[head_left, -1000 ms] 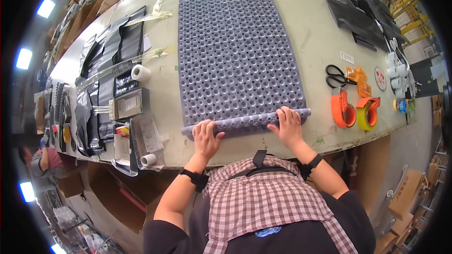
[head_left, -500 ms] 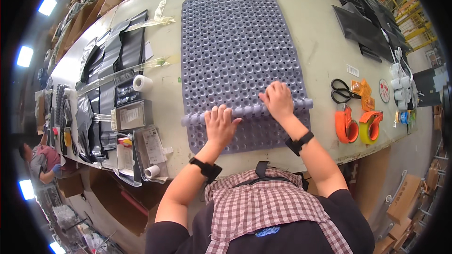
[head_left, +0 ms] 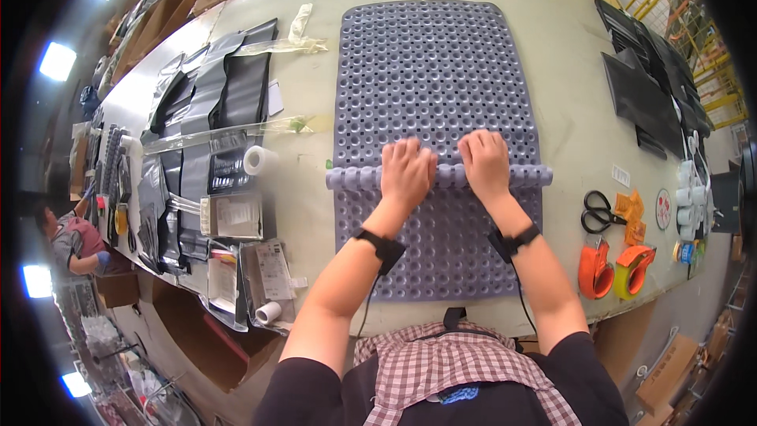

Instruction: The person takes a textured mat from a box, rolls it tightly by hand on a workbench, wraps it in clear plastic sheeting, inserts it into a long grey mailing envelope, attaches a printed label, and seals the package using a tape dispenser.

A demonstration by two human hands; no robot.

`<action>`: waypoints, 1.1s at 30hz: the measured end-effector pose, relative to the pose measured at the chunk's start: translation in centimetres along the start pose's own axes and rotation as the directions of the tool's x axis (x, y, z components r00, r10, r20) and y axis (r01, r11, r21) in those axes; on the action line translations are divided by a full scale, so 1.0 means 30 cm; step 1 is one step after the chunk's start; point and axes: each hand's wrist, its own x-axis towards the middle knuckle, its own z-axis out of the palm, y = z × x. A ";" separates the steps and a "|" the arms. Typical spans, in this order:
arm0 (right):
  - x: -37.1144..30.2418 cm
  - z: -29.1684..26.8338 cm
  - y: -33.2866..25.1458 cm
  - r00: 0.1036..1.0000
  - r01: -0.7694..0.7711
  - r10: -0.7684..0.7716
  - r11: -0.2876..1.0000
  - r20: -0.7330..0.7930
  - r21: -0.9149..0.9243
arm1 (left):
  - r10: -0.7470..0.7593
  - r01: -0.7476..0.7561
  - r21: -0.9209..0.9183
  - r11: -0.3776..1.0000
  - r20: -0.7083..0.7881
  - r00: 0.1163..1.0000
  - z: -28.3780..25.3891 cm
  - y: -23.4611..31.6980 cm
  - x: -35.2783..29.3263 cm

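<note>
A grey-purple bubbled bath mat [head_left: 434, 55] with rows of small holes lies lengthwise on the table. Across it runs a thin rolled-up part of the mat [head_left: 355, 178], and flat mat surface shows both beyond and nearer than this roll. My left hand [head_left: 406, 173] is closed over the roll left of its middle, fingers together and bent over the far side. To its right, my right hand [head_left: 484, 162] grips the roll in the same way, a short gap apart. Whatever lies under both palms is hidden.
Tape dispensers [head_left: 595, 270], black scissors [head_left: 599, 213] and a bundle of white rolls [head_left: 691, 199] lie right. Black plastic bags [head_left: 643, 99] are farther back. More bags [head_left: 244, 83], clear tape strips and a box [head_left: 236, 215] sit left. A co-worker [head_left: 75, 241] is far left.
The roll has moved away from me along the mat, leaving a longer flat stretch on the near side. My hands are closer together, and the right fingers have closed down. The view has shifted.
</note>
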 end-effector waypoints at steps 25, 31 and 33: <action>-0.674 -0.387 -0.182 0.891 0.141 -0.137 0.990 0.432 0.024 | 0.176 -0.201 0.018 0.979 0.416 0.892 -0.290 0.180 -0.635; -0.483 -0.288 -0.128 0.940 0.035 -0.033 0.999 0.340 0.002 | 0.150 -0.116 -0.166 0.979 0.209 0.966 -0.275 0.250 -0.552; -0.446 -0.254 -0.121 0.962 0.038 -0.039 0.999 0.269 0.011 | 0.123 -0.095 -0.119 0.988 0.258 0.958 -0.220 0.199 -0.450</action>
